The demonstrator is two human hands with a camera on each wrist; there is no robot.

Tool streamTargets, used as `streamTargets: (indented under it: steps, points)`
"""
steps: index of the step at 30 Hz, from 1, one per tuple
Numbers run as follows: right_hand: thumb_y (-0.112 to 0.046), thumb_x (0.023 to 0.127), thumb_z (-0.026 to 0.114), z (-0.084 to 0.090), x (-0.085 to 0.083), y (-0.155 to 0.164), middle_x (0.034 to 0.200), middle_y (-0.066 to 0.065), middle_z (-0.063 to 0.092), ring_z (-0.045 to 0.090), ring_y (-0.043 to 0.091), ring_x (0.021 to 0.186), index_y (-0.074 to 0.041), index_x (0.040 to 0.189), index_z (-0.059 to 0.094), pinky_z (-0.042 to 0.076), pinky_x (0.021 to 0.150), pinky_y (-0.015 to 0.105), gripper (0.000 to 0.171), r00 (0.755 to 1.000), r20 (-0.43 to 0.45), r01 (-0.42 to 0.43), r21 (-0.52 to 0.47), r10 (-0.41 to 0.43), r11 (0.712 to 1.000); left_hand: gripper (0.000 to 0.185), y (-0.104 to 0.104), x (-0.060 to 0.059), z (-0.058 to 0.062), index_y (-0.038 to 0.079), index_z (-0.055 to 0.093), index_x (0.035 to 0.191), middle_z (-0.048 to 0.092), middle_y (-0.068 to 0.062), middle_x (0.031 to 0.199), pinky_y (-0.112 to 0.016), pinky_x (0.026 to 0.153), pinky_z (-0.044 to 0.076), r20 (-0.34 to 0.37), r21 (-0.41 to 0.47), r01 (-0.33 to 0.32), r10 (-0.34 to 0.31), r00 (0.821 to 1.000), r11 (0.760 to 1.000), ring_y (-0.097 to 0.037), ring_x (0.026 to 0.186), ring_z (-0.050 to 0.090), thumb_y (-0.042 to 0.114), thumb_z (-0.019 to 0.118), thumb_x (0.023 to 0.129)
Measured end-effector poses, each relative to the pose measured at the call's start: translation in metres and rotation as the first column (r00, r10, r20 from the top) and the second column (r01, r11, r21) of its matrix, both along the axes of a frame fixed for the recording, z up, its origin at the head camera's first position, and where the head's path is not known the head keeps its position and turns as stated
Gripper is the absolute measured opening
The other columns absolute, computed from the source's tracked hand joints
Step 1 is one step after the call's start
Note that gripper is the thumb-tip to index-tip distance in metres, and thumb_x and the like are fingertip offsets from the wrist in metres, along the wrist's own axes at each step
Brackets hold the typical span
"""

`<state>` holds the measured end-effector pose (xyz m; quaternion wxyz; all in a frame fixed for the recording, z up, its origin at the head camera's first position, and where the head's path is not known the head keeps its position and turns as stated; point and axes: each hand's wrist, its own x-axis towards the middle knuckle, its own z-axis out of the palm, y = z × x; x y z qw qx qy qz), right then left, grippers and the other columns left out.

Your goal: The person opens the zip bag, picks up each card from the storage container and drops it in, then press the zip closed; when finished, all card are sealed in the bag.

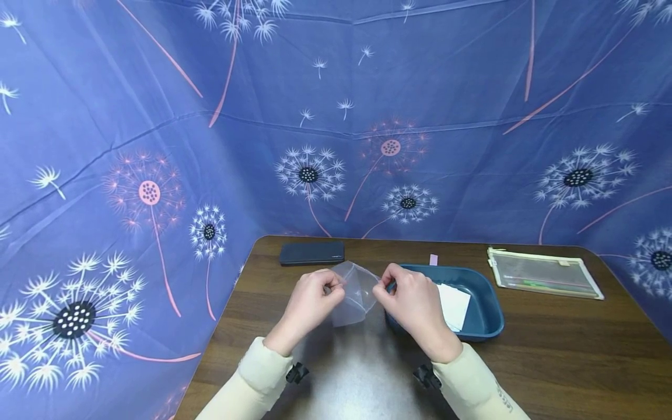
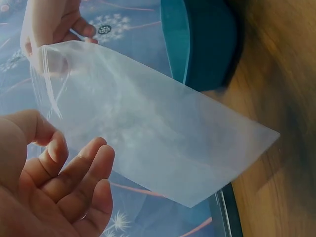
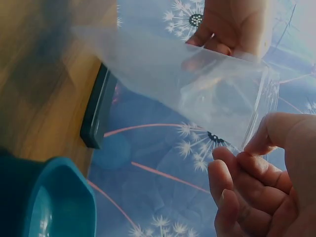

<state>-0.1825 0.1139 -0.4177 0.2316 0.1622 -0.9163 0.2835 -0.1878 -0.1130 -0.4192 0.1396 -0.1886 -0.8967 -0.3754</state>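
Observation:
A clear plastic zip bag [image 1: 350, 314] is held up over the table between the two hands, its mouth spread apart. My left hand [image 1: 312, 297] pinches the bag's left edge near the top between thumb and index finger. On the opposite edge, my right hand [image 1: 415, 300] pinches the rim in the same way. In the left wrist view the bag [image 2: 148, 118] hangs with its bottom corners free, and its zip strip runs along the mouth. Nothing shows inside it. The right wrist view has the right thumb and fingertips [image 3: 254, 150] at the bag's corner.
Behind and partly under the right hand stands a dark teal bin [image 1: 490, 326] with white paper [image 1: 454, 306] in it. A black flat case [image 1: 312, 254] lies at the back left, a small pink slip [image 1: 433, 260] behind the bin, and a zippered mesh pouch [image 1: 546, 275] at the right.

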Motion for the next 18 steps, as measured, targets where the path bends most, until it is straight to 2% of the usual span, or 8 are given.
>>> streamTargets:
  steps: [4,9,14,17,18]
  points:
    - [-0.015,0.082,0.07,0.0,-0.001,0.005,0.056,-0.014,0.049,0.042,0.003,0.046,-0.021,0.075,0.061,0.035,0.041,0.029,0.012,1.0,0.004,0.003,0.008,-0.003,1.0,0.025,-0.006,0.001,0.001,0.025,0.055,0.062,0.074,0.011,0.091,-0.025,0.057,0.044,0.007,-0.03,-0.005,0.005,1.0,1.0,-0.003,0.063,0.056,0.01,0.065,0.079]
    - [-0.014,0.082,0.069,-0.001,0.0,0.008,0.054,-0.014,0.047,0.041,0.003,0.044,-0.021,0.074,0.061,0.032,0.04,0.03,0.013,1.0,0.007,0.01,0.016,-0.01,1.0,0.027,-0.011,0.004,0.001,0.026,0.055,0.06,0.072,0.013,0.089,-0.025,0.062,0.047,0.011,-0.053,-0.009,0.009,1.0,0.999,-0.001,0.068,0.059,0.01,0.064,0.079]
    - [-0.014,0.081,0.071,0.0,0.002,0.005,0.055,-0.016,0.048,0.041,0.002,0.045,-0.022,0.075,0.062,0.034,0.041,0.029,0.014,1.0,0.001,0.0,0.012,-0.001,1.0,0.027,-0.011,0.005,-0.002,0.027,0.057,0.06,0.067,0.016,0.082,-0.025,0.06,0.046,-0.009,-0.063,-0.018,0.018,1.0,0.998,0.0,0.059,0.054,0.009,0.065,0.079]
    - [-0.014,0.081,0.074,0.001,0.005,-0.001,0.056,-0.017,0.048,0.041,0.002,0.045,-0.023,0.075,0.063,0.034,0.041,0.028,0.015,1.0,-0.018,-0.017,0.009,0.017,1.0,0.02,-0.01,0.004,-0.003,0.026,0.061,0.066,0.063,0.015,0.074,-0.025,0.057,0.045,-0.038,-0.079,-0.037,0.034,0.999,0.996,0.0,0.057,0.052,0.011,0.068,0.077]
    - [-0.014,0.081,0.075,0.001,0.006,-0.003,0.056,-0.017,0.047,0.04,0.001,0.045,-0.023,0.075,0.064,0.034,0.041,0.027,0.015,0.999,-0.023,-0.024,0.01,0.024,1.0,0.014,-0.009,0.004,-0.003,0.024,0.064,0.073,0.063,0.015,0.075,-0.026,0.057,0.045,-0.039,-0.077,-0.041,0.038,0.999,0.996,0.0,0.057,0.053,0.011,0.069,0.077]
